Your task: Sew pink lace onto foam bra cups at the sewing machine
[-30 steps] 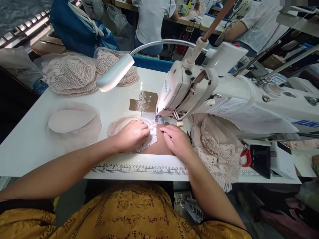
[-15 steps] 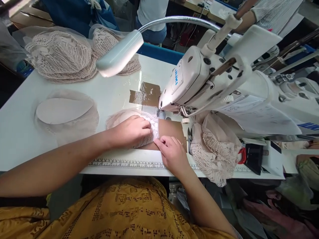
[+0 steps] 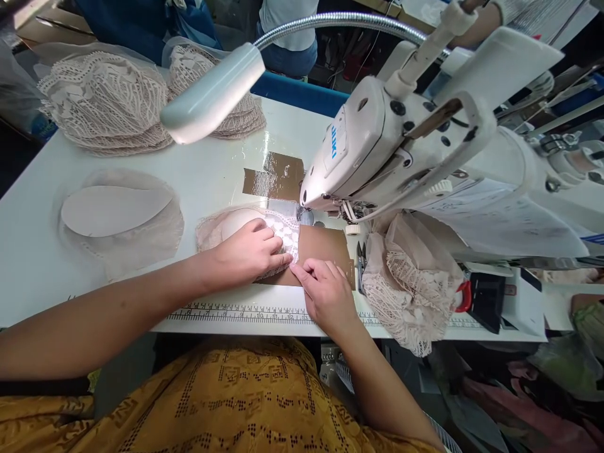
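A beige lace piece [image 3: 290, 228], with a smooth pale oval part at its left, lies at the needle of the white sewing machine [image 3: 352, 148]. On top of it rests my left hand [image 3: 252, 248], fingers curled down into the lace and thumb reaching right toward its edge. My right hand [image 3: 325, 289] pinches the lace's lower right corner between thumb and forefinger, the other fingers bent over the brown cardboard [image 3: 325, 244] on the machine bed. The two thumbs almost meet. Both sets of fingertips are partly hidden.
Stacks of lace pieces [image 3: 106, 100] sit at the back left, beneath a lamp [image 3: 214, 94]. A sheer piece with a white oval [image 3: 117, 211] lies left. Thread snips [image 3: 361, 267] and bunched lace [image 3: 410, 289] are at right. A ruler strip [image 3: 245, 314] lines the front edge.
My left hand has shifted slightly left and its thumb has stretched out toward the right thumb. My right hand keeps its pinch in nearly the same place. The view has shifted a little.
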Tool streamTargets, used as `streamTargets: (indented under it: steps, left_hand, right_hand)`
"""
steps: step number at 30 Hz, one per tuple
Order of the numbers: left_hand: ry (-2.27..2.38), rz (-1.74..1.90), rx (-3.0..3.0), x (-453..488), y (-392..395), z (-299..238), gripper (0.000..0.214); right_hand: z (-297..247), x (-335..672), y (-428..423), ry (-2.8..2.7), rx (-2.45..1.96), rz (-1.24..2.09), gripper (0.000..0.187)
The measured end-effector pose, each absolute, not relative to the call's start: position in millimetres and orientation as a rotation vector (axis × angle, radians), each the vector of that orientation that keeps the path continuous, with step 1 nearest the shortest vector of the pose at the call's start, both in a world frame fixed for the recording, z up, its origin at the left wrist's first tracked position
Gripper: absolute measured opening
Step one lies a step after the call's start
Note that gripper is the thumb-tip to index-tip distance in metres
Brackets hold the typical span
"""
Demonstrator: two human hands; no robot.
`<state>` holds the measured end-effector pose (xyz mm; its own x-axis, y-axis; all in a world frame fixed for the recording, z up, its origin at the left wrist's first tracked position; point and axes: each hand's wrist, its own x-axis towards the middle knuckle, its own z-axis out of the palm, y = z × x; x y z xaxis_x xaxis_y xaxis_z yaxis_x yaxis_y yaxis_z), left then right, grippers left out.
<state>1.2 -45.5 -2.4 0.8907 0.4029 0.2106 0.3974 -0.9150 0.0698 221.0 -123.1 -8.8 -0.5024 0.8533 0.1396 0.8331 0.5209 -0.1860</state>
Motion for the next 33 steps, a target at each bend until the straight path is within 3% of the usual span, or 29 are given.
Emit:
streamTargets:
  steps: [13,20,33]
  left_hand:
    - [0.633,0.317,3.036,3.0,-46.1,-3.8,0.032]
    - [0.567,0.414,2.934,2.8,-42.9,-6.3,0.036]
    - [0.681,0.454,2.957,10.7,-44.9,-4.9,0.035]
  right_hand:
    - [-7.9,230.3,-113.4,-2.396,-1.412,0.361,0.044]
    - [-1.3,225.1,-106.2,-2.607,-1.515,0.189,0.05]
    - [-2.5,223.6,-108.0,-2.638,-1.542,0.066,0.043]
